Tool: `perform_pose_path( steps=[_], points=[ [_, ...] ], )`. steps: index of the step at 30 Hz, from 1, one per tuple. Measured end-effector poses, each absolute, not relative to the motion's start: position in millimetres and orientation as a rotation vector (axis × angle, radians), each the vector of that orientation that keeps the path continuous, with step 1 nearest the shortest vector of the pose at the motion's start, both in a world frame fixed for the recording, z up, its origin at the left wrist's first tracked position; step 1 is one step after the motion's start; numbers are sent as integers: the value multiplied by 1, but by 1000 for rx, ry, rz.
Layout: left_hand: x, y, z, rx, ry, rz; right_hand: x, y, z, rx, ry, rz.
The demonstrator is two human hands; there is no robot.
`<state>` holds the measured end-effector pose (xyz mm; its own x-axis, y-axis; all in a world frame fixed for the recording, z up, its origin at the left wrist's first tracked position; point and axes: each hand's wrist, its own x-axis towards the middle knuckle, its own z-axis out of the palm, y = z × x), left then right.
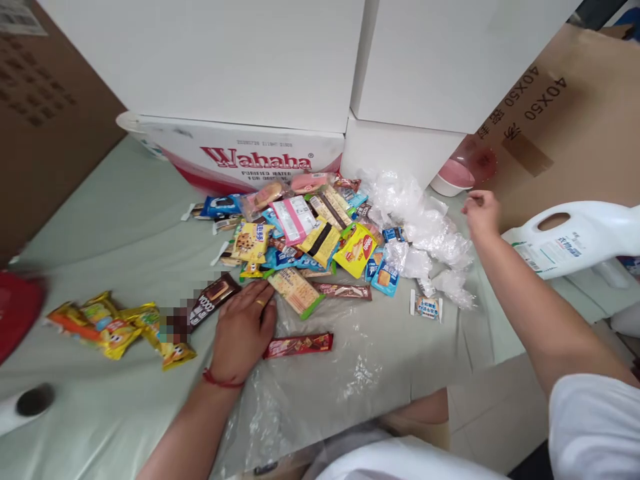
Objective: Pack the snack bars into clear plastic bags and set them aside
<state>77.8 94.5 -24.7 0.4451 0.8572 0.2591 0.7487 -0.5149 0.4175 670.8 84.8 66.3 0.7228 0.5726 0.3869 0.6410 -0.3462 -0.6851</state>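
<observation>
My left hand (244,330) lies palm down at the front left of a pile of wrapped snacks, fingers stretched out. Its fingertips are at a dark brown cocoa snack packet (215,300). A red snack bar (300,345) lies against its thumb side, and a beige and green packet (295,291) is just beyond. My right hand (483,213) is raised at the right, its fingers curled closed; whatever may be in them is hidden. It is nearest to a pink and white bowl (453,179) and a heap of clear plastic wrappers (415,207).
A white Wahaha carton (255,157) stands behind the pile, with white boxes above. Yellow snack packets (107,327) lie at left near a red object (17,310). A white jug (565,237) lies at right before a brown cardboard box (575,127). Clear plastic sheet (360,373) covers the front.
</observation>
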Motion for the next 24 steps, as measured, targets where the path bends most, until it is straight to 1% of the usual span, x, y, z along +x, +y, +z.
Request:
perform_pose_path(
  steps=[3, 7, 9, 13, 16, 18, 21, 24],
  points=[
    [81, 93, -21, 2462, 1399, 637, 623, 33, 66, -1904, -926, -27],
    [82, 92, -20, 2451, 1401, 620, 541, -25, 72, -1851, -1076, 220],
    [81, 92, -21, 2439, 1393, 601, 502, -41, 76, -1869, -1246, 341],
    [79, 95, -23, 2416, 1369, 578, 430, -48, 79, -1785, -1754, 530],
    [78, 96, -22, 2400, 1354, 550, 372, -40, 72, -1702, -1903, 602],
    [79, 96, -20, 2394, 1351, 538, 330, -34, 66, -1718, -1982, 632],
    [80, 95, -18, 2386, 1359, 534, 276, -26, 59, -1839, -2254, 652],
    [81, 93, -17, 2385, 1357, 523, 251, -25, 60, -1940, -2461, 584]
  ],
)
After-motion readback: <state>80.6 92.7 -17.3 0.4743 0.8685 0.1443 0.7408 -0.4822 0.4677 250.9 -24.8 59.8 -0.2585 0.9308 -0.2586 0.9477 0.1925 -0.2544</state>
